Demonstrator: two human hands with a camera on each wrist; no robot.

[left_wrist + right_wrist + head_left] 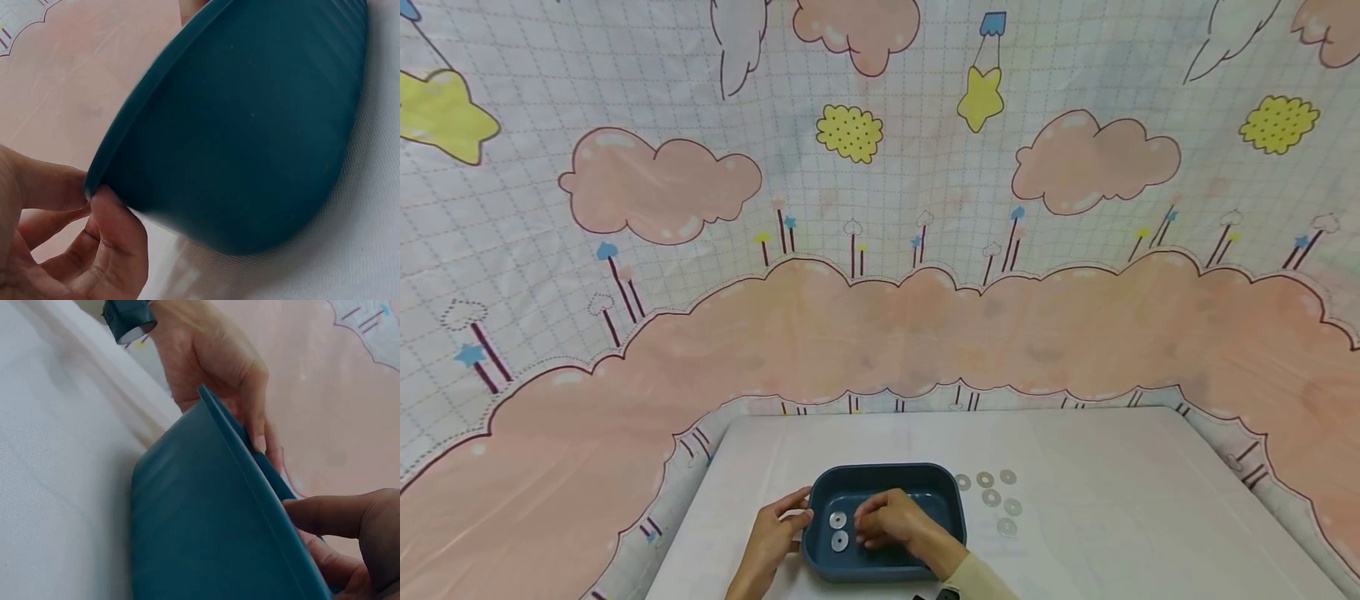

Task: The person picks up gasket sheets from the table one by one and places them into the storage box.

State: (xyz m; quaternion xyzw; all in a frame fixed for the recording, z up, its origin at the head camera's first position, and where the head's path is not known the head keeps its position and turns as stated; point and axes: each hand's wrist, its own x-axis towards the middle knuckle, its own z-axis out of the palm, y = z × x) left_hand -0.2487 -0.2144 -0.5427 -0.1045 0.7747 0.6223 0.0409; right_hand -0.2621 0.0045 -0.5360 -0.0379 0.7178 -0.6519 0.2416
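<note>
A dark blue rectangular tray [883, 575] stands on the table. My left hand [766, 533] is at its left end; the left wrist view shows the thumb and fingers [119, 240] pinching the rim. Inside the tray is my right hand [891, 523], its fingers bent towards the tray floor. In the right wrist view the tray wall partly hides those fingers, so whether they hold something cannot be seen. Left of them, two flat silvery washers lie on the tray floor, an upper washer [838, 520] and a lower washer [839, 541].
Several similar washers [991, 497] lie loose on the white table [1112, 500], right of the tray. Behind the table hangs a cloth [925, 333] printed with clouds and stars, which also runs along both sides.
</note>
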